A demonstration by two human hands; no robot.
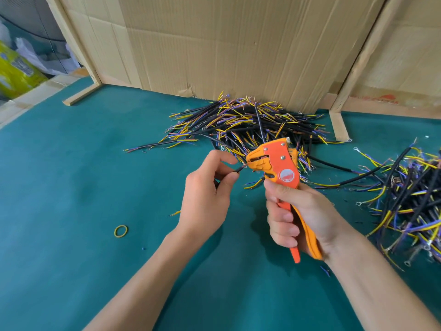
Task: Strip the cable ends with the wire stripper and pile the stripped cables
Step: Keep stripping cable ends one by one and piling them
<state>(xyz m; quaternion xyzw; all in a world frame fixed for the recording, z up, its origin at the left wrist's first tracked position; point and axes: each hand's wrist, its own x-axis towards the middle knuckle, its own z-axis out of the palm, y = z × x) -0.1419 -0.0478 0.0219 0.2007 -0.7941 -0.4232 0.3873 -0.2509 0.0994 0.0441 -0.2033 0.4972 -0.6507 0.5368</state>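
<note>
The left hand (205,194) pinches a short black-sheathed cable (235,170), its tip at the nose of the orange plastic wire stripper (276,168), whose handles the right hand (298,216) grips. Seat the end squarely, squeeze fully, then add it to the stripped pile (248,123) at twelve o'clock on the green counter (83,163).

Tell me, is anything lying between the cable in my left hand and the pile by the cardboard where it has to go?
Nothing visible on the mat does. The left hand pinches the cable with its end at the wire stripper head, held by the right hand. The pile lies just beyond; only the stripper itself stands in front of it.
</note>
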